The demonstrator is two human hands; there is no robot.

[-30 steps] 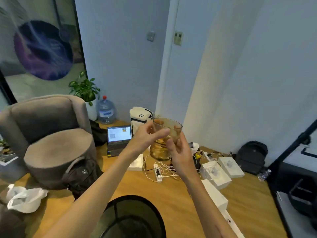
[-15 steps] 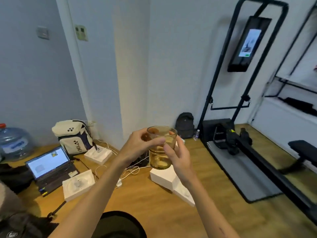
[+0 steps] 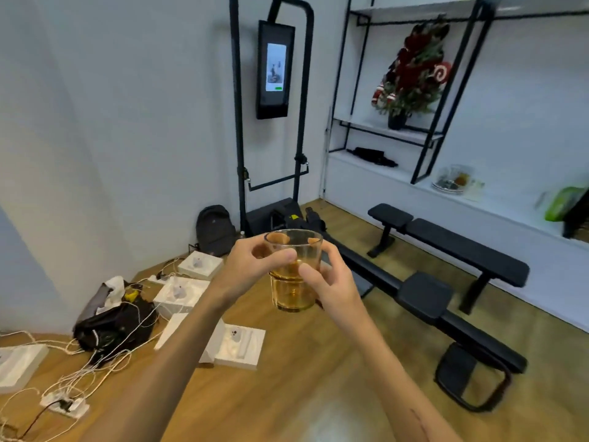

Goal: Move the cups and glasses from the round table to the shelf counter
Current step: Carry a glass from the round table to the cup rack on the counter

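An amber-tinted drinking glass (image 3: 291, 291) is held upright in the air in front of me, above the wooden floor. My left hand (image 3: 251, 266) grips its upper part from the left, thumb across the near side. My right hand (image 3: 331, 282) holds it from the right with fingers curled round the wall. The white shelf counter (image 3: 497, 207) runs along the right wall, beyond the glass. The round table is out of view.
A black weight bench (image 3: 452, 247) and rowing machine rail (image 3: 424, 298) lie between me and the counter. On the counter sit a plate with glassware (image 3: 454, 180) and a green packet (image 3: 562, 204). White boxes (image 3: 188, 295), cables and a black bag (image 3: 114, 323) litter the floor at left.
The view has swung to the right: armchair, laptop and round table are gone, and the bench, shelving and counter have come into view. Both hands keep the same hold on the glass.
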